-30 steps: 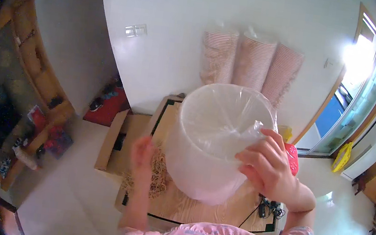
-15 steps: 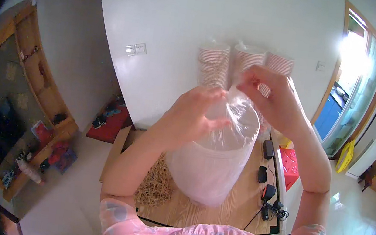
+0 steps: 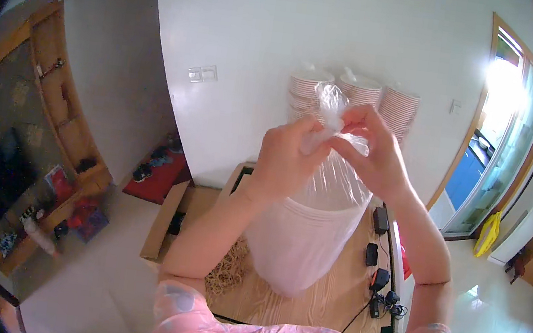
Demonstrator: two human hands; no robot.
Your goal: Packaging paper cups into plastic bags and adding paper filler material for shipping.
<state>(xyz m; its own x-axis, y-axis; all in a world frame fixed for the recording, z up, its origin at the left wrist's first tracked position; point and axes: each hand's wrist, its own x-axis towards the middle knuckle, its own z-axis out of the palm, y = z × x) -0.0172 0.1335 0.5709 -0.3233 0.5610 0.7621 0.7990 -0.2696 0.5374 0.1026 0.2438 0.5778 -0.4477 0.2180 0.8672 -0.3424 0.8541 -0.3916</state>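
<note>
A large white tub (image 3: 299, 250), apparently a nested stack by its ringed rim, stands on the wooden tabletop inside a clear plastic bag (image 3: 339, 183). Above the rim the bag is drawn together into a narrow neck. My left hand (image 3: 284, 159) is closed round the left side of that neck. On the other side my right hand (image 3: 374, 154) pinches the film between thumb and fingers. A crumpled end of the bag sticks up between both hands. Left of the tub lies a heap of tan, thin loops (image 3: 227, 269) resembling rubber bands.
Several bagged stacks of striped-edge bowls (image 3: 398, 111) stand by the wall behind. An open cardboard box (image 3: 162, 233) sits at the table's left. Black power adapters (image 3: 380, 279) and cables lie along the right edge (image 3: 399, 249), near a red item (image 3: 406, 262).
The loosely held bag top has been gathered into a bunched neck. My hands have come together, and their fingers have closed on the film. The view has shifted slightly.
</note>
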